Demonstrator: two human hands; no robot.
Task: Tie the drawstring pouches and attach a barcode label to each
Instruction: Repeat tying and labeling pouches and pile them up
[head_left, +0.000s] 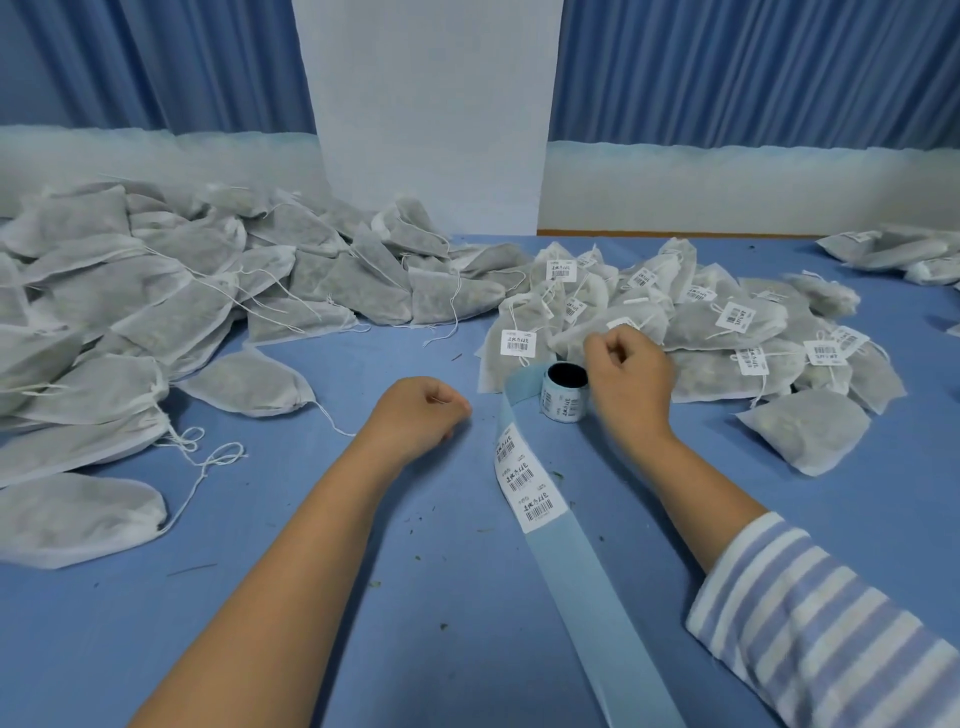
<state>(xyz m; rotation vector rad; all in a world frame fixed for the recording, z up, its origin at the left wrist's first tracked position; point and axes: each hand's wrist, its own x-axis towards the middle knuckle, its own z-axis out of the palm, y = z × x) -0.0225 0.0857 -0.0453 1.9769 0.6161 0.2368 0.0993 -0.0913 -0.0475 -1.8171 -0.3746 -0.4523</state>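
Head view. Piled unlabelled pouches (182, 312) left and labelled pouches (727, 332) right on the surface (415, 597), probably to split to-do from done. Stood label roll (563, 395) between them, strip (571, 561) run out toward the body, likely for quick peeling. Rested left hand (421, 410) on the surface, fingers curled, apparently holding nothing, near the closest unlabelled pouches. Held right hand (628, 384) curled just above the roll, at the edge of the labelled pouches; blurred, couldn't tell any grip.
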